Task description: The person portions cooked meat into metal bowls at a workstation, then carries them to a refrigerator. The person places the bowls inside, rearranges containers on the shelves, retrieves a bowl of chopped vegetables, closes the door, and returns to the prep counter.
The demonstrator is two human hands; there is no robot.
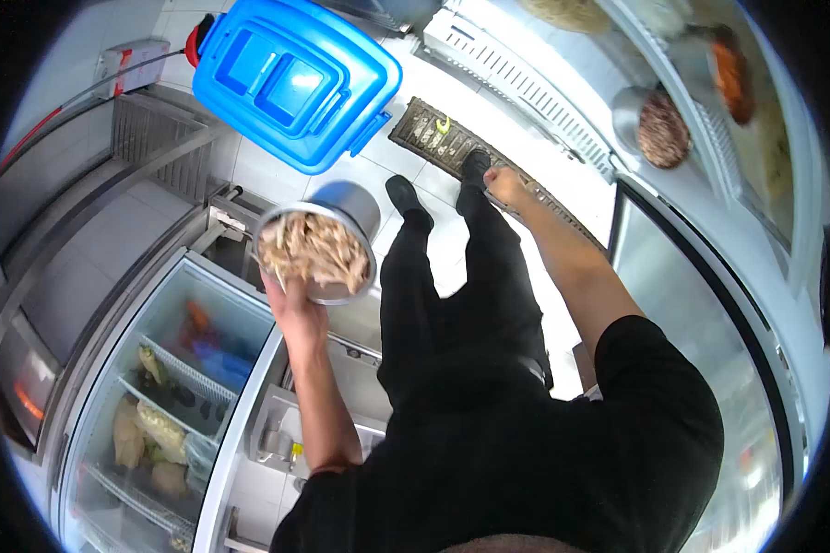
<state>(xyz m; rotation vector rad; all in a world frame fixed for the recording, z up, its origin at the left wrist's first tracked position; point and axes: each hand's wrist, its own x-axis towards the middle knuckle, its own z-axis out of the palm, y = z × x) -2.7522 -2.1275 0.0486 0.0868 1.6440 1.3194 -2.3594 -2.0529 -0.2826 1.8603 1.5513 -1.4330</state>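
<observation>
A round metal pot (349, 205) filled with pale, strip-like pieces of food (312, 251) is tilted so that its opening faces the camera. My left hand (290, 300) grips the pot by its lower rim, the fingers partly hidden by the pot. My right hand (502, 182) hangs low beside my right foot, its fingers curled in, with no object visible in it.
A blue lidded bin (290, 83) stands ahead on the tiles. A patterned mat (420, 127) lies by my feet. On the right is an open fridge with a glass door (692, 323) and a metal bowl (629, 115). A glass-topped chest (171, 369) is at the left.
</observation>
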